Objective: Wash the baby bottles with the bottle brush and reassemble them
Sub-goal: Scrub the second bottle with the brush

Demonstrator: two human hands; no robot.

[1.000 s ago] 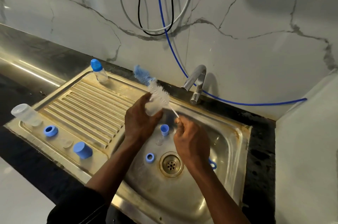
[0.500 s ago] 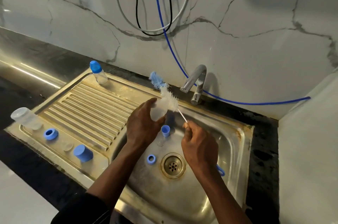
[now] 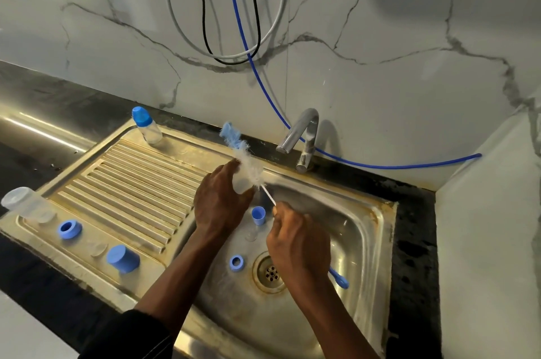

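My left hand point(image 3: 218, 206) grips a clear baby bottle point(image 3: 241, 183) over the sink basin point(image 3: 351, 229). My right hand point(image 3: 295, 244) holds the wire stem of the bottle brush point(image 3: 246, 159), whose white and blue bristles lie against the bottle's far side. The brush's blue handle end point(image 3: 339, 279) sticks out below my right wrist. A small blue cap point(image 3: 258, 215) and a blue ring point(image 3: 236, 262) lie in the basin. One assembled bottle point(image 3: 146, 128) with a blue cap stands at the drainboard's back.
On the drainboard's point(image 3: 131, 191) front edge lie a clear bottle point(image 3: 25, 203) on its side, a blue ring point(image 3: 69, 229), a clear teat point(image 3: 99, 249) and a blue cap point(image 3: 123, 259). The tap point(image 3: 301, 139) stands behind the basin; hoses hang on the marble wall.
The brush has swung back and forth along the bottle's outside, its blue tip now pointing further up-left. My right hand moved slightly away from the bottle.
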